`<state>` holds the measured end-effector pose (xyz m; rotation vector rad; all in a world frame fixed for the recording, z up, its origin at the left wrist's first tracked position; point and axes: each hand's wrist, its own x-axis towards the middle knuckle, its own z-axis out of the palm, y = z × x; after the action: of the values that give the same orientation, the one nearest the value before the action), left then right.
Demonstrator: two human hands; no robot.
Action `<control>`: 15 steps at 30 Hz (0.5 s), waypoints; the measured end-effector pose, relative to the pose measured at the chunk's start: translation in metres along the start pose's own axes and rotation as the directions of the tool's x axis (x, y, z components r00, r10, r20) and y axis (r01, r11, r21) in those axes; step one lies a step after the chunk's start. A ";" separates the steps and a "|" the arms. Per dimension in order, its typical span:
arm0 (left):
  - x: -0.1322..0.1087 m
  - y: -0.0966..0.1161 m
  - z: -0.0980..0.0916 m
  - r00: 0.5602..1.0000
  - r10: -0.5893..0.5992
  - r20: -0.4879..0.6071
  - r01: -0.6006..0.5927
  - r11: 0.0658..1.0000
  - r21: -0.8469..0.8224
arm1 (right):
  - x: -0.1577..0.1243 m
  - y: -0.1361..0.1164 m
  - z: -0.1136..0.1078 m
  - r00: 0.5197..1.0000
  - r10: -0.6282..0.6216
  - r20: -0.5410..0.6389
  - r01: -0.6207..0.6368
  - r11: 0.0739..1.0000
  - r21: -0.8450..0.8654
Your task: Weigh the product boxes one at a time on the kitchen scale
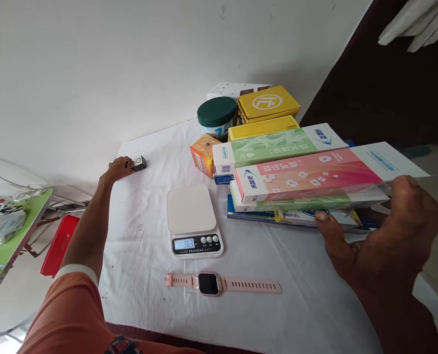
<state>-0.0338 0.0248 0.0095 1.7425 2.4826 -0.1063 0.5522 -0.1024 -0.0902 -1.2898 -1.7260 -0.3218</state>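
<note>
At the far left of the white-covered table, my left hand (120,167) closes its fingers around a small black-and-grey box (140,162). My right hand (392,236) is at the right end of the stacked toothpaste boxes, thumb against their near side, the other fingers mostly hidden. Uppermost there is a pink-and-white toothpaste box (300,169), with a green-and-white one directly beneath it. Between my hands sits a white kitchen scale (191,211), its plate bare and its display appearing to read 363 with a minus sign. A pink-strapped smartwatch (208,283) lies flat in front of the scale.
Behind the stack stand a dark-green-lidded tub (217,113), a yellow box (268,103) and an orange box (203,153). Another green-and-white box (274,147) lies beside them. The wall borders the table's back. A green table (27,221) and red container (58,246) are at left.
</note>
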 end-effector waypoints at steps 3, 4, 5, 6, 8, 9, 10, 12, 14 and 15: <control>-0.021 0.000 0.000 0.999 0.024 -0.032 -0.025 1.000 -0.002 | 0.000 0.001 0.001 0.999 -0.030 -0.014 0.030 0.999 0.041; -0.030 0.002 -0.001 0.998 0.034 -0.053 -0.036 0.999 -0.019 | 0.001 0.001 0.001 0.999 -0.040 -0.018 0.041 0.998 0.057; -0.040 0.005 -0.003 0.996 0.050 -0.072 -0.053 0.998 -0.038 | 0.001 0.001 0.001 0.999 -0.050 -0.020 0.051 0.996 0.069; -0.051 0.008 -0.006 0.993 0.072 -0.091 -0.077 0.995 -0.058 | 0.001 0.001 0.002 0.998 -0.058 -0.021 0.060 0.995 0.077; -0.075 0.015 -0.015 0.983 0.133 -0.128 -0.144 0.986 -0.081 | 0.001 -0.001 0.001 0.998 -0.056 -0.016 0.057 0.995 0.087; -0.087 0.020 -0.021 0.974 0.171 -0.147 -0.183 0.980 -0.078 | 0.001 -0.002 0.001 0.998 -0.055 -0.016 0.056 0.994 0.092; -0.101 0.025 -0.027 0.963 0.210 -0.167 -0.224 0.972 -0.066 | 0.001 -0.003 0.001 0.998 -0.057 -0.019 0.059 0.993 0.098; -0.128 0.037 -0.037 0.931 0.304 -0.201 -0.318 0.947 -0.038 | 0.000 -0.004 0.001 0.998 -0.062 -0.017 0.063 0.992 0.112; -0.155 0.051 -0.044 0.884 0.410 -0.222 -0.425 0.905 -0.018 | -0.001 -0.004 0.001 0.998 -0.066 -0.006 0.066 0.990 0.126; -0.167 0.059 -0.045 0.858 0.461 -0.226 -0.476 0.879 -0.013 | -0.002 -0.004 0.002 0.998 -0.063 0.000 0.062 0.989 0.134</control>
<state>0.0755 -0.1061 0.0759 2.3794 2.0682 0.2190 0.5477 -0.1040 -0.0911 -1.1424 -1.7635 -0.2352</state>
